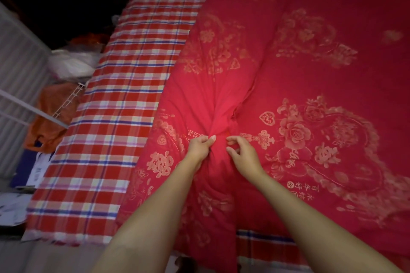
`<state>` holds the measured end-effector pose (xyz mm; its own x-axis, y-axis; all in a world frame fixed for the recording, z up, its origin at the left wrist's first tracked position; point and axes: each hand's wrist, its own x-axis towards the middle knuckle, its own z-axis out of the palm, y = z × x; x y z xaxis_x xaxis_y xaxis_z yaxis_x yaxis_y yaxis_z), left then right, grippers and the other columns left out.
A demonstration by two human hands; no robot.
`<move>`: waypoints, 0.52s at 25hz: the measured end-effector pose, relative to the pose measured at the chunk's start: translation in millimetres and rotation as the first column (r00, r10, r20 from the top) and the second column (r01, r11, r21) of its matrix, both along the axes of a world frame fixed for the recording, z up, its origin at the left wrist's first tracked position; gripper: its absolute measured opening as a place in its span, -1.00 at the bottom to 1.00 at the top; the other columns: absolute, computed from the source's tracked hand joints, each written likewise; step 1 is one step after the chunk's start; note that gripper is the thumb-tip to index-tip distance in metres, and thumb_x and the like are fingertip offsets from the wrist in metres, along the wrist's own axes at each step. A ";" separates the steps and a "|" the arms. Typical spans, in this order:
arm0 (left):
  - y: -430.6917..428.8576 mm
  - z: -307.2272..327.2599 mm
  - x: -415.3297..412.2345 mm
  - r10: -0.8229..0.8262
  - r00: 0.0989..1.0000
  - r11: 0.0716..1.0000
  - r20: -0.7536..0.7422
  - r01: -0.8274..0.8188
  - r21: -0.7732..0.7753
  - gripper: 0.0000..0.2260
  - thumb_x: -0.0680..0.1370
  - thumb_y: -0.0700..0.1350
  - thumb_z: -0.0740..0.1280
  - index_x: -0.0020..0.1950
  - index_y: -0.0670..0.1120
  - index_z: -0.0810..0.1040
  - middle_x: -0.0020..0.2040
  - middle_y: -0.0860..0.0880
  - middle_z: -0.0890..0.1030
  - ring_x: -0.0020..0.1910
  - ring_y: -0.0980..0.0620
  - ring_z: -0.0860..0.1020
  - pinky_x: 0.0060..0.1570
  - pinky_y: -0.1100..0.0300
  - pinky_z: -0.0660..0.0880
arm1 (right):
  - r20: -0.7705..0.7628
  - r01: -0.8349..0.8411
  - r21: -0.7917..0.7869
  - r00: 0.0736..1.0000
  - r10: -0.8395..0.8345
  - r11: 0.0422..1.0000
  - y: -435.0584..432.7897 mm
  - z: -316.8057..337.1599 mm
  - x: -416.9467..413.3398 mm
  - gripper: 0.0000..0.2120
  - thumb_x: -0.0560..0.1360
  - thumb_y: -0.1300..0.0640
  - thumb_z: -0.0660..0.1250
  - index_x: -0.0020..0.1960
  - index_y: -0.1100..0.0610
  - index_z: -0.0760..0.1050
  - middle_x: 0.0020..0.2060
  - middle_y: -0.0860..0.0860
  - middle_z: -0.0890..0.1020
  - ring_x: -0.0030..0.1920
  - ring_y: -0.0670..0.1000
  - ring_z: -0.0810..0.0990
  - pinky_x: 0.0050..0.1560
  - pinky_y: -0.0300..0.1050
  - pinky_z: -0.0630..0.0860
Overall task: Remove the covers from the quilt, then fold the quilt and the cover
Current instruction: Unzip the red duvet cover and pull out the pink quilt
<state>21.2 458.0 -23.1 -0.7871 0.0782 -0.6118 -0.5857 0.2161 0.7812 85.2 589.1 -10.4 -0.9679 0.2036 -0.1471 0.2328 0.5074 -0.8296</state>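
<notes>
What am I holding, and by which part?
The left hand grips a bunched fold of the red quilt cover, near its left side. Whether the right hand holds it cannot be told.

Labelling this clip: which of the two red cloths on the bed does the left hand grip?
The gold-printed red cover, bunched in the left hand; the checked sheet lies flat, untouched.

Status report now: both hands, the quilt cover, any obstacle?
Left hand grips bunched red cover. Right hand curled beside it, grip unclear. Cover lies spread on plaid sheet; nothing blocking.
</notes>
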 end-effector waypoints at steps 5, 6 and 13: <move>-4.3 6.9 -0.8 0.156 0.987 0.987 -0.028 -0.155 0.032 -0.63 0.51 -0.18 0.39 0.24 -0.36 0.50 0.32 -0.19 0.46 0.35 -0.04 0.41 0.39 0.08 0.31 | 0.167 -0.250 -0.029 0.954 0.251 0.968 4.0 -1.1 3.6 -0.83 0.44 0.30 0.36 -0.01 0.10 0.57 -0.33 -0.15 0.47 -0.34 -0.22 0.39 -0.15 -0.27 0.30; -5.3 8.3 -3.0 0.162 0.987 0.985 -0.010 -0.161 0.063 -0.65 0.51 -0.19 0.38 0.23 -0.35 0.51 0.25 -0.22 0.51 0.27 -0.06 0.46 0.30 0.11 0.39 | 0.144 -0.283 -0.020 0.948 0.283 0.959 3.8 1.1 5.0 -0.83 0.43 0.31 0.36 -0.03 0.10 0.55 -0.30 -0.14 0.45 -0.36 -0.20 0.37 -0.18 -0.27 0.30; -7.1 27.7 -18.0 0.177 0.972 0.925 0.153 -0.218 0.311 -0.88 0.58 -0.23 0.26 -0.09 -0.24 0.55 -0.39 -0.04 0.65 -0.48 0.14 0.59 -0.40 0.32 0.55 | 0.138 -0.119 -0.084 0.982 0.130 0.989 -14.0 6.3 -8.5 -0.83 0.52 0.19 0.30 0.08 0.19 0.56 -0.24 -0.10 0.54 -0.23 -0.14 0.47 -0.17 -0.30 0.32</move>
